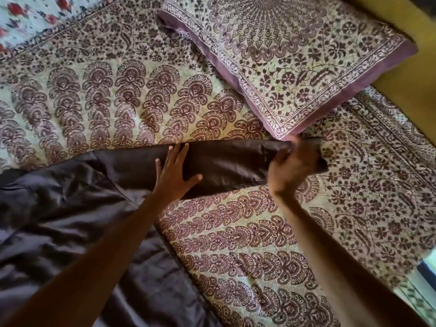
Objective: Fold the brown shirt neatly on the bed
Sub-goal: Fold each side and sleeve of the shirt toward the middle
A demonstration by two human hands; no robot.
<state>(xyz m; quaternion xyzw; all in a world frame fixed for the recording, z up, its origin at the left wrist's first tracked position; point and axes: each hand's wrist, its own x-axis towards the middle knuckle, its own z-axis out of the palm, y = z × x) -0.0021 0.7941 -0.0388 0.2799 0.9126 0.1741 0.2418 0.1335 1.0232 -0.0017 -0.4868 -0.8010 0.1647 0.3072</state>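
The brown shirt [66, 208] lies spread over the left and lower part of the patterned bed cover. One long sleeve [226, 166] stretches out to the right. My left hand [174, 173] rests flat on the middle of that sleeve, fingers apart. My right hand [292, 166] is closed around the cuff end of the sleeve and lifts it slightly off the cover; it looks blurred. The shirt's lower part runs out of view at the bottom left.
A pillow [295, 62] in matching purple print lies just beyond the sleeve end, its corner almost touching my right hand. The bed cover [247, 244] fills most of the view. A flowered cloth [30, 17] is at the top left, a yellow wall [410, 74] on the right.
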